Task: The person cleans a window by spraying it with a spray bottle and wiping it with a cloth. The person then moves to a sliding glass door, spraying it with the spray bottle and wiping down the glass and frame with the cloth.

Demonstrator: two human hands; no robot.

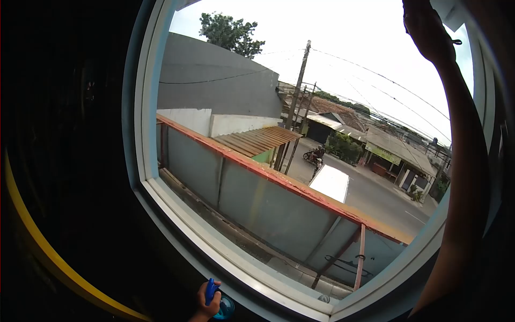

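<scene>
Low in the view, my left hand (204, 307) is closed around a spray bottle with a blue trigger head (212, 291) and a translucent blue body (226, 308). It is just below the sill of a large window (236, 272). My right arm stretches up along the window's right side. My right hand (429, 35) is a dark silhouette at the top edge, close to the glass. A small dark loop (456, 42) sticks out beside it; what it belongs to is unclear. The fingers of that hand are too dark and partly cut off to read.
A pale window frame (144, 107) surrounds the glass, with a dark interior around it. A yellow curved edge (40, 239) runs at lower left. Outside are a rusty-topped panel wall (268, 206), a street with a white vehicle (330, 182), a motorcycle (313, 155), poles and roofs.
</scene>
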